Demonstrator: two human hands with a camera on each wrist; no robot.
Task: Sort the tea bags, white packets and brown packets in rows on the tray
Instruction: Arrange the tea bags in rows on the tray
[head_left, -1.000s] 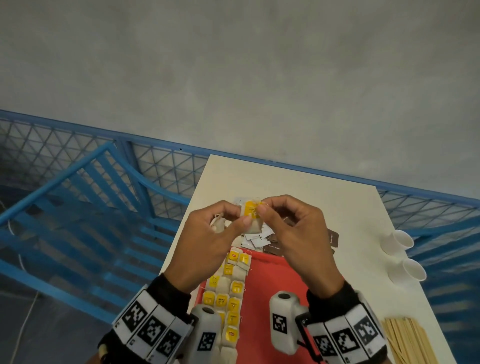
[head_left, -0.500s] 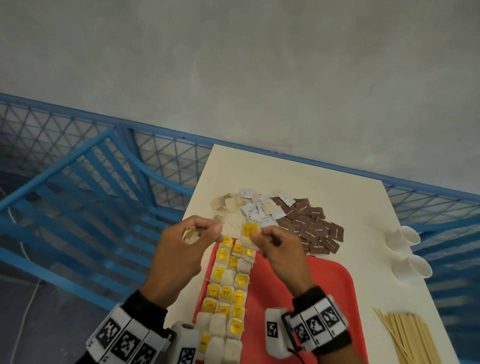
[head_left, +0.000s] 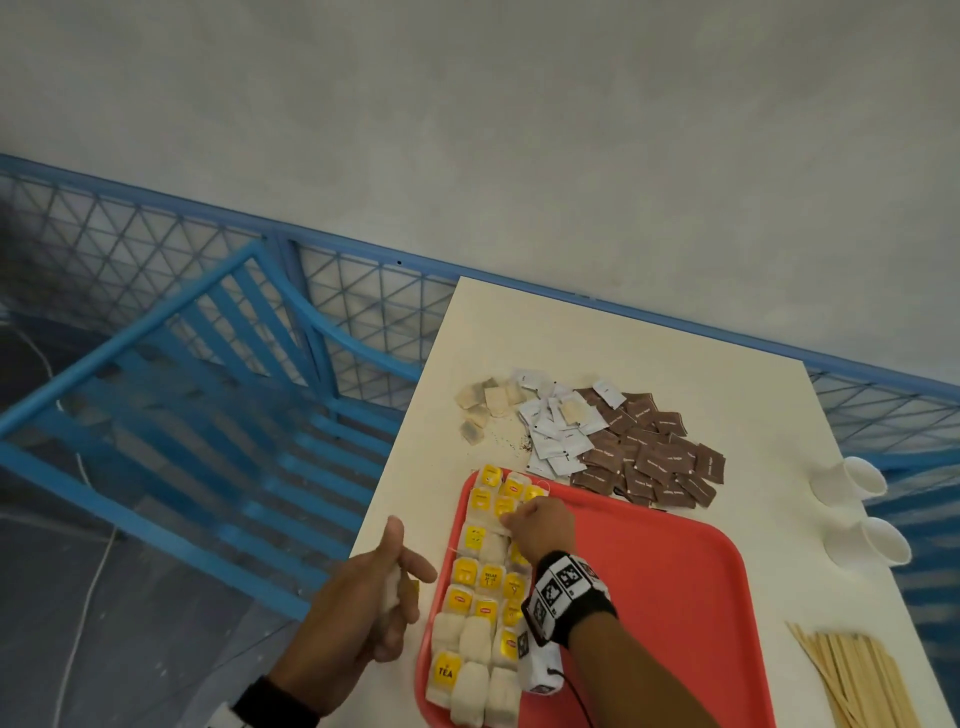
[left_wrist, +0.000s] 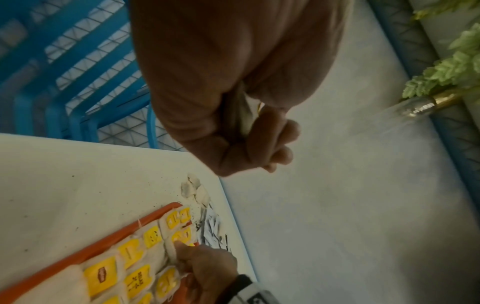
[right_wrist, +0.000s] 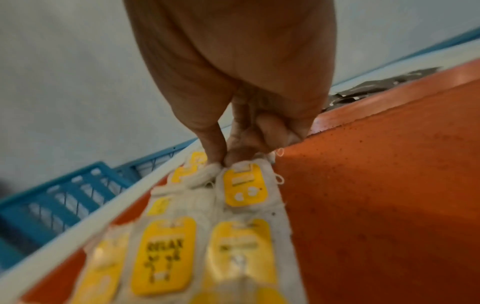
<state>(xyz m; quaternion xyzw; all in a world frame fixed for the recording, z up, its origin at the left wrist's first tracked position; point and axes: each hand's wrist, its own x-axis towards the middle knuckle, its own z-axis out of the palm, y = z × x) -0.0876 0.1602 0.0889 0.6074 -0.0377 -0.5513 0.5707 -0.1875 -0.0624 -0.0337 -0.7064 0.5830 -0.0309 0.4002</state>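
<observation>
A red tray (head_left: 649, 597) carries rows of yellow-tagged tea bags (head_left: 478, 582) along its left side. My right hand (head_left: 511, 519) is low over the far end of those rows. Its thumb and forefinger pinch the top of a tea bag (right_wrist: 244, 185) that lies on the tray; in the right wrist view the right hand (right_wrist: 223, 162) touches the bag's edge. My left hand (head_left: 410, 577) hovers just left of the tray, fingers curled round another tea bag (left_wrist: 245, 119). Loose tea bags (head_left: 483, 410), white packets (head_left: 556, 431) and brown packets (head_left: 649, 457) lie in piles beyond the tray.
Two white paper cups (head_left: 857, 483) lie on their sides at the table's right edge. A bundle of wooden stirrers (head_left: 857, 680) lies at the front right. A blue metal railing (head_left: 208, 364) runs left of and behind the white table (head_left: 571, 332).
Both hands came apart and dropped from above the piles toward me. The right hand brought its tea bag down onto the tray. The left hand moved to the tray's left edge, holding its bag.
</observation>
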